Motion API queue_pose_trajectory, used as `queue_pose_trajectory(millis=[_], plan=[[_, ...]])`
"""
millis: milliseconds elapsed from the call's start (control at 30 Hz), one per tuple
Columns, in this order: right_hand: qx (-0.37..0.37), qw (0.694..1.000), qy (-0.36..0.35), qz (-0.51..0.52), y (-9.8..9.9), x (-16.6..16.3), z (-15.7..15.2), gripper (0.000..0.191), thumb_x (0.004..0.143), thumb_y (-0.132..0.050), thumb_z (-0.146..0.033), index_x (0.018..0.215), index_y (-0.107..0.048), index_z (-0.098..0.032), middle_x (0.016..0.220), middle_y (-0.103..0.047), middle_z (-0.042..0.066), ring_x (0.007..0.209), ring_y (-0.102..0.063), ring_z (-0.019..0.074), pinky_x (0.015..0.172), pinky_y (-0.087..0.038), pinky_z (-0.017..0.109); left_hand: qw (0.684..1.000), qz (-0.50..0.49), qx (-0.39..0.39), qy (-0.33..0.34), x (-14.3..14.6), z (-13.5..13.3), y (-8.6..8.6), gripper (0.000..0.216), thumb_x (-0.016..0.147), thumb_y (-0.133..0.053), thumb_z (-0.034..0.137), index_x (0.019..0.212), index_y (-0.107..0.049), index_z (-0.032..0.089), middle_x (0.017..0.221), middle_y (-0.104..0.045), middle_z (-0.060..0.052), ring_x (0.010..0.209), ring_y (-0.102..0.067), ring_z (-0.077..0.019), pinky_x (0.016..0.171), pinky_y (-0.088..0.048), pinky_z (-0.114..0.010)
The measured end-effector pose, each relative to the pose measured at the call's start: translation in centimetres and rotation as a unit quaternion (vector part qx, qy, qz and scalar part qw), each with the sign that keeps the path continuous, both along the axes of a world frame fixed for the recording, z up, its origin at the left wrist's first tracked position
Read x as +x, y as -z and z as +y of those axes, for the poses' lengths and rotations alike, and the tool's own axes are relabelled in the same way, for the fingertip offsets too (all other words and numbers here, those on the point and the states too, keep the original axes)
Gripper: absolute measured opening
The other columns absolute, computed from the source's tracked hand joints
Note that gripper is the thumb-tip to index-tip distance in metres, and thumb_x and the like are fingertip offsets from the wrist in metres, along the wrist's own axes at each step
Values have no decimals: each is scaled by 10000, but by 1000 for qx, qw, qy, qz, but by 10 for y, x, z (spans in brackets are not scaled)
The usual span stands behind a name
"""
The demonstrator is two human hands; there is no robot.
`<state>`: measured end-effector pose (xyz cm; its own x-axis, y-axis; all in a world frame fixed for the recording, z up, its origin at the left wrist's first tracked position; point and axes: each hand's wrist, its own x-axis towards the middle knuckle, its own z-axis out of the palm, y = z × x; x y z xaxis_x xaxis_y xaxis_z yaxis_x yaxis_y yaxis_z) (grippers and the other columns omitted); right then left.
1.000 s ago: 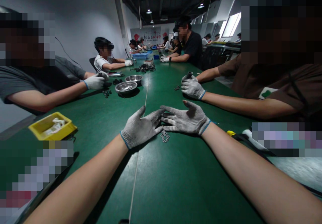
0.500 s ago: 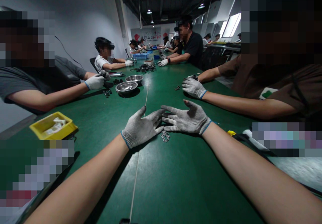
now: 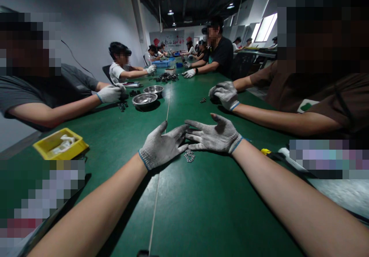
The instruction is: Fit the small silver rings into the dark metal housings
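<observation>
My left hand [image 3: 164,145] wears a grey-white knit glove with a blue cuff edge. Its thumb points up and its fingers stretch to the right, holding nothing. My right hand [image 3: 213,134], gloved the same way, lies palm up with fingers spread to the left and thumb raised. The fingertips of both hands meet or overlap near the middle of the green table [image 3: 207,203]. Just below the fingertips lies a small cluster of metal rings that look like nuts [image 3: 189,156], partly covered by the fingers at its upper edge.
Two metal bowls [image 3: 144,100] [image 3: 153,90] stand ahead to the left. A yellow bin [image 3: 61,144] holds white cloth-like items. Several dark parts [image 3: 166,77] lie farther back. Near a co-worker's gloved hands [image 3: 226,95] on the right are small rings [image 3: 203,100]. Other people sit along both sides.
My hands have stayed in the same pose. The gloved hands of the co-worker at right have shifted and come together, and those of people farther back have moved slightly.
</observation>
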<state>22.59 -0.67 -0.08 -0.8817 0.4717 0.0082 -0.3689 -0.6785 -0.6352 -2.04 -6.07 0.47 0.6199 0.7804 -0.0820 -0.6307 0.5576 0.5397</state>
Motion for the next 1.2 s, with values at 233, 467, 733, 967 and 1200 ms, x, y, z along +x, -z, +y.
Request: queue_pose_trajectory(millis=[233,467,733,967,1200], plan=[[-9,1000,4,1,2,1,1,757,901,-575,-570,1540,-452,-183,1411,-644,146,1355,-574,291,1220,-364,570,1000,8,12,-3,0,0,0,700,955,-549,592,1473,-604,125,1305,-726,-125,1353,-534,-269,1139,-381,-370],[-15,1000,14,-3,1,-1,0,719,906,-562,-561,1509,-485,-176,1376,-663,149,1320,-597,289,1214,-372,559,1000,6,13,-15,1,0,0,676,991,-484,602,1471,-611,142,1374,-696,-133,1365,-537,-271,1133,-385,-374],[-16,1000,14,1,1,0,1,737,908,-569,-556,1529,-457,-175,1410,-632,158,1334,-586,296,1201,-390,566,1000,5,11,-15,0,1,1,670,991,-491,604,1476,-604,155,1347,-706,-131,1331,-559,-276,1128,-389,-389],[-17,1000,17,-1,0,0,0,723,930,-550,-562,1529,-456,-169,1398,-640,160,1324,-595,290,1182,-417,559,1000,-5,2,-17,1,1,2,692,988,-507,599,1469,-597,108,1293,-726,-140,1307,-566,-266,1116,-402,-374],[-19,1000,13,1,0,0,1,724,916,-564,-550,1526,-464,-174,1409,-643,158,1332,-595,290,1182,-417,558,1000,-1,2,-16,0,1,2,709,973,-535,595,1507,-561,129,1290,-729,-126,1333,-545,-269,1111,-403,-368]])
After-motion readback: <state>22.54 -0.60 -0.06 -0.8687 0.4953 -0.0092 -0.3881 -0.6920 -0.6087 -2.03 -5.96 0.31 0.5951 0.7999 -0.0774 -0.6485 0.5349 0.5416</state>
